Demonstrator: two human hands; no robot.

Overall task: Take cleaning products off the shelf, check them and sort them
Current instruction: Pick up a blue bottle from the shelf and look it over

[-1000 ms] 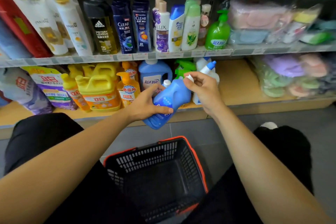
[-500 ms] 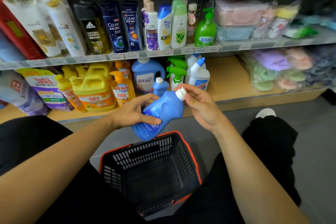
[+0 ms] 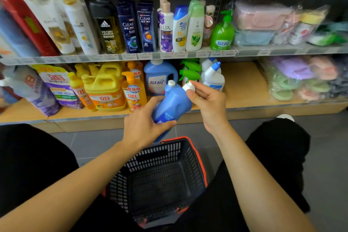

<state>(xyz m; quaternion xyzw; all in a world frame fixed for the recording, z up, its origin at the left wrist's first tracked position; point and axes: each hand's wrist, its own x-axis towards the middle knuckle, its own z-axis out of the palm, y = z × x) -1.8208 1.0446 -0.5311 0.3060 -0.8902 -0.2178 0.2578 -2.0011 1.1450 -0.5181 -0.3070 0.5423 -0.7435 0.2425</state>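
Both bare forearms reach forward and come together at the blue detergent bottle (image 3: 174, 102). The left hand (image 3: 143, 127) grips the lower part of this bottle, the thumb across its near side and the fingers curled behind. The right hand (image 3: 209, 105) is at the bottle's top and pinches the white cap (image 3: 188, 86) with thumb and fingertips.

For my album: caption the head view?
Left hand holds a blue bottle over a basket; right hand pinches its white cap.
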